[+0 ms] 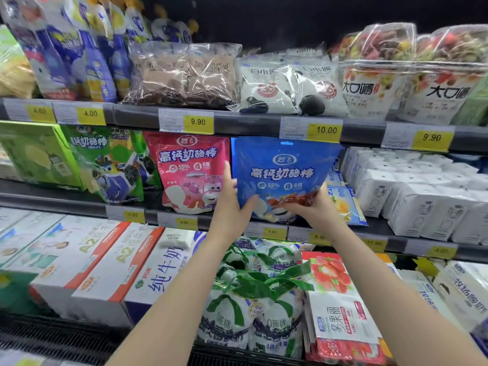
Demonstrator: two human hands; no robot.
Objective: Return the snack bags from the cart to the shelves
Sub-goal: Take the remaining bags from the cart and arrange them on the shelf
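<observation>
On the middle shelf (79,204) of a chilled store display, the blue snack bag (284,178) stands beside a pink bag (188,170), left hand (232,199) and right hand (313,204) pinching its lower corners; it looks light, soft and slippery, best held there.

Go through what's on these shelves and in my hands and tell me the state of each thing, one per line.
Blue bag: upright at the middle shelf, held by both hands.
Left hand: gripping the bag's lower left edge.
Right hand: gripping its lower right corner.
Pink bag: standing upright, left of the blue one.
Middle shelf: stocked.
</observation>
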